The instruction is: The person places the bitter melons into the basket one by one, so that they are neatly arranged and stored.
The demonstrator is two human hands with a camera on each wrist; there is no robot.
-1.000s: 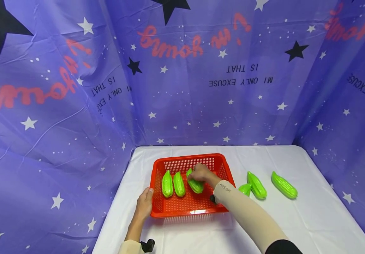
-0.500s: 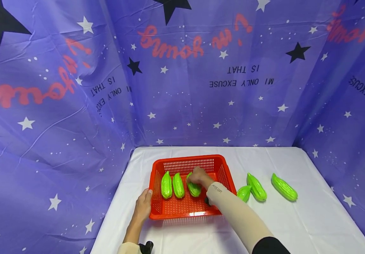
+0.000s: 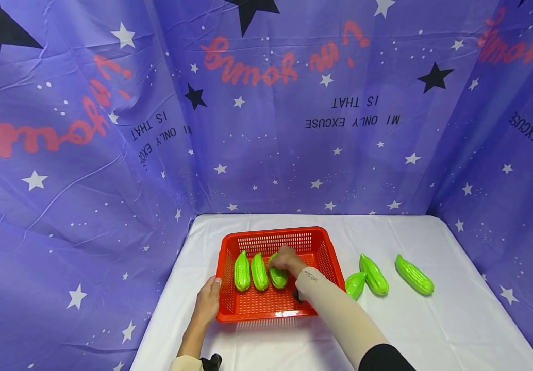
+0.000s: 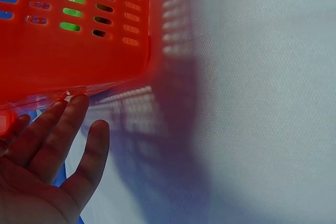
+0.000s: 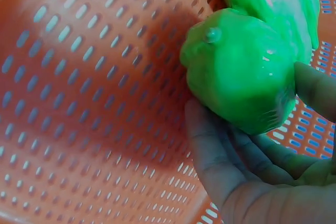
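A red plastic basket (image 3: 271, 315) with slotted walls stands on the white table. At its left side, my left hand (image 3: 207, 300) holds the rim, thumb on top; in the left wrist view its fingers (image 4: 62, 142) lie outside against the basket wall. Inside, my right hand (image 3: 287, 257) grips a glossy green bitter melon (image 3: 278, 279), thumb on one side and fingers on the other, as the right wrist view shows. Left of it, two more bitter melons, a middle one (image 3: 259, 273) and a far-left one (image 3: 242, 273), lie side by side on the basket floor.
Right of the basket, a bitter melon (image 3: 356, 284) lies close to the rim, touching or nearly touching another bitter melon (image 3: 374, 275). A further bitter melon (image 3: 414, 275) lies farther right. Purple star-printed curtains (image 3: 294, 170) enclose the table's back and sides.
My right hand has shifted slightly left with the bitter melon, bringing it nearer the middle one. My left hand keeps its place at the basket's rim.
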